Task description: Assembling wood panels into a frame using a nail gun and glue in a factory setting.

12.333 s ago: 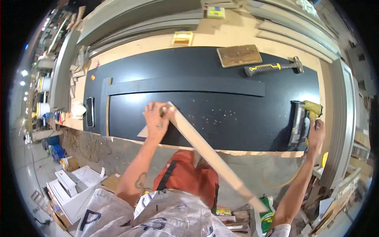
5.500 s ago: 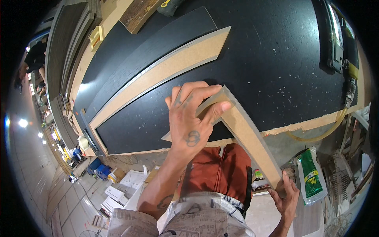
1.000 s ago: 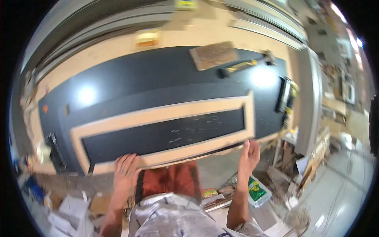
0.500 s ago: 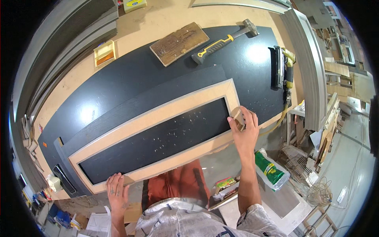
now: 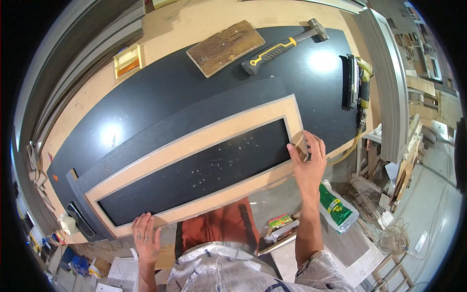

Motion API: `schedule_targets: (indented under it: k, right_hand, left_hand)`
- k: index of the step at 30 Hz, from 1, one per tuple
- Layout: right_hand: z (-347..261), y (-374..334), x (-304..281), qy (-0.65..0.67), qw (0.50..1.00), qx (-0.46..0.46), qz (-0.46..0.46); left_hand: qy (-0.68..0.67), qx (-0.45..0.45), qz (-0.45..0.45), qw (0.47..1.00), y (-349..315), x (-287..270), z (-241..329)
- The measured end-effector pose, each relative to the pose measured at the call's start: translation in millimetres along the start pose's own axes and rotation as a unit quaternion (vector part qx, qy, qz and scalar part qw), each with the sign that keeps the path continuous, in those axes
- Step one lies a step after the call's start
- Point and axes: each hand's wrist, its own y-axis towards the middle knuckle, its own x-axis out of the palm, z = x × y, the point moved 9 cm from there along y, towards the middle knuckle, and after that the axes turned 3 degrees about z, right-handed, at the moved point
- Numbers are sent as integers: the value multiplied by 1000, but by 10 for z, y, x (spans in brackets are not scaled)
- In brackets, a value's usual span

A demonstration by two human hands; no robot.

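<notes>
A long rectangular wooden frame [image 5: 209, 130], pale on its face with grey edges, lies on the black panel [image 5: 160, 92] close to my body. Its open middle shows the black surface, dotted with small light specks. At the frame's near right corner, my right hand [image 5: 310, 158] grips with the thumb on top and the fingers round the outer side. My left hand [image 5: 146, 236] holds the near edge toward the left end, its fingers over the rim. Against the frame's far and left sides sit dark strips [image 5: 185, 119], forming a raised edge.
Beyond the frame lie a brown wooden block [image 5: 226, 47], a hammer [image 5: 287, 46] with a black and yellow handle, and a nail gun [image 5: 359, 82] with a yellow hose. A small yellow box [image 5: 128, 62] sits at far left. Stacked grey mouldings [image 5: 384, 82] border the right side.
My view has shifted slightly, so the hammer, block and nail gun appear a little farther right. Both hands keep the same hold on the frame, which stays against the strips.
</notes>
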Motion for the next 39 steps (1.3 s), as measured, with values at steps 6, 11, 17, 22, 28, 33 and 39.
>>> schedule_targets:
  k: [6, 11, 17, 22, 28, 33, 39]
  right_hand:
    - [-54, -8, 26, -3, 1000, -4, -7]
    - [-33, 61, -53, -1, 1000, -15, 7]
    - [68, 177, -83, 4, 999, -44, -25]
    - [760, 1025, -648, -125, 972, -40, 194]
    - [2159, 2790, -920, -192, 975, 68, 85]
    - [2341, 2722, -714, 38, 985, 142, -85]
    - [1843, 2403, -733, 85, 979, 146, -112]
  left_hand:
    - [-12, -11, -8, 1000, -33, 12, -69]
    - [15, -3, 23, 1000, 234, -176, 206]
    - [-58, 113, 120, 985, 1704, -204, 1674]
    - [-14, 143, 148, 978, 2558, 428, 2556]
    - [30, 112, 70, 991, 2777, 948, 2642]
    - [85, 86, 64, 991, 2765, 993, 2544]
    - [82, 89, 62, 991, 2776, 997, 2561]
